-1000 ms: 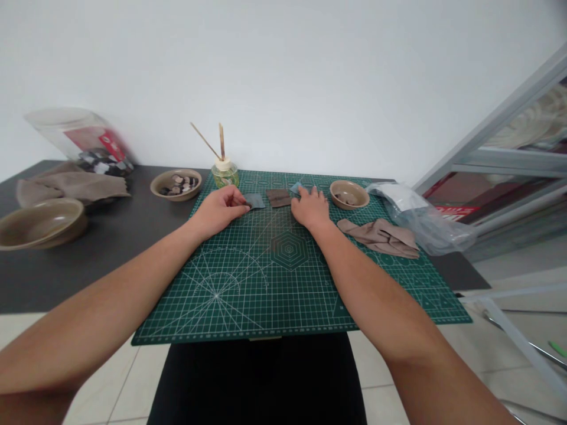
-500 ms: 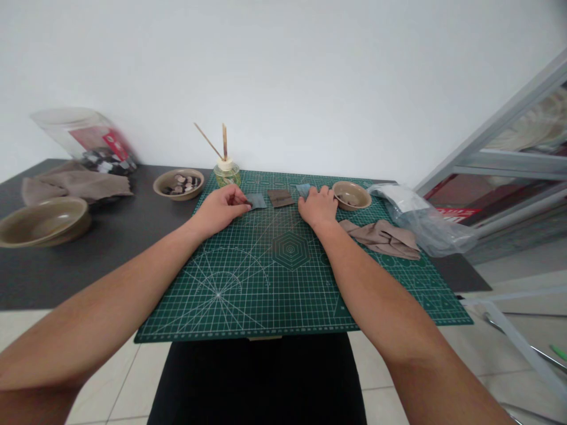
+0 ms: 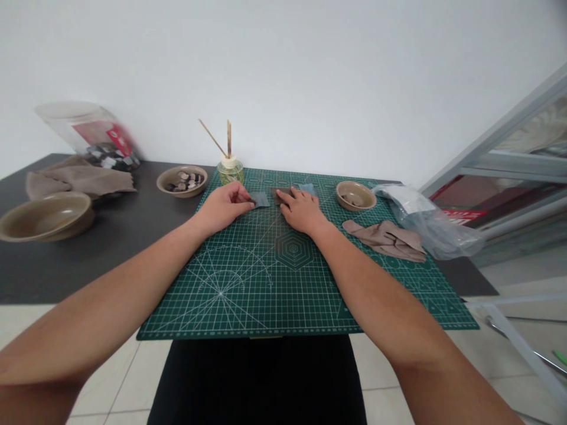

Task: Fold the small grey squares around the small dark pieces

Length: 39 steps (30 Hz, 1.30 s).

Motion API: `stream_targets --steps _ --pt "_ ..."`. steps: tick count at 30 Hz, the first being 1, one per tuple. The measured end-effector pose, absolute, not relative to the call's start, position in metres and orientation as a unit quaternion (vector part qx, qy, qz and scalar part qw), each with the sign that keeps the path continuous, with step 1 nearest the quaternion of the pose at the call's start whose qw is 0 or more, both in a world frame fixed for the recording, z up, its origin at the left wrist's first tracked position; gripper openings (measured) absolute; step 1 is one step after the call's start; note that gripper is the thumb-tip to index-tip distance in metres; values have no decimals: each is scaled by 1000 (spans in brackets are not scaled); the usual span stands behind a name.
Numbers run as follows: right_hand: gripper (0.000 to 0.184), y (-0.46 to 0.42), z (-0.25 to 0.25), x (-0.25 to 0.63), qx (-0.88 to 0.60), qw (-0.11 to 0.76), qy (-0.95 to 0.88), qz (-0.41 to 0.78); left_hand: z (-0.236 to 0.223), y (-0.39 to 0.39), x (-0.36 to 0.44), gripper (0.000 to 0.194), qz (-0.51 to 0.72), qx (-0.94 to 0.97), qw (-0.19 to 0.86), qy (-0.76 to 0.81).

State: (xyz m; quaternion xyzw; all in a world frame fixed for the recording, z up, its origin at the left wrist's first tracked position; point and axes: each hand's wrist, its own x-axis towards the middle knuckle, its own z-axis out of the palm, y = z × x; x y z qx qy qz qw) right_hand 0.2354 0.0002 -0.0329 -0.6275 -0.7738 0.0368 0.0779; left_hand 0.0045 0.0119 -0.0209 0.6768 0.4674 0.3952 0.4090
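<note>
My left hand (image 3: 225, 206) has its fingers curled and pinches the left edge of a small grey-blue square (image 3: 261, 199) that looks like cloth. My right hand (image 3: 303, 211) lies with fingers spread over a brown square (image 3: 276, 193) in the middle, hiding part of it. Just behind those fingers, a light blue square (image 3: 308, 189) is partly covered by the hand. All these pieces lie in a row on the green cutting mat (image 3: 248, 277).
A bowl of dark and pale pieces (image 3: 168, 180) and a reed diffuser (image 3: 231, 170) stand left. At right are a small bowl (image 3: 370, 200), crumpled brown cloth (image 3: 385, 239) and a plastic bag (image 3: 438, 230). Far left: a larger bowl (image 3: 75, 221), cloth (image 3: 84, 180) and a clear container (image 3: 66, 121).
My right hand has moved left from the light blue square onto the brown square, its fingers spreading. My left hand stays at the grey-blue square. The view has shifted slightly.
</note>
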Motion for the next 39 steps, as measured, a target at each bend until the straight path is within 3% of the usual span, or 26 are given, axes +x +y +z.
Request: stream_targets --steps 8,17,22,32,39 --pt "47 -4 -29 230 -640 96 -762 -5 -24 17 0 25 394 693 382 467" --pt "41 -8 -22 238 -647 99 -756 -18 -19 22 -7 16 404 701 255 529" --pt "53 -17 -14 229 -613 122 -780 13 -24 28 -9 13 416 695 270 520" --pt "62 -3 -19 183 -499 72 -863 26 -18 25 -10 12 278 740 212 575" --pt "52 33 -29 185 -449 41 -893 -6 -18 26 -10 9 249 762 202 563"
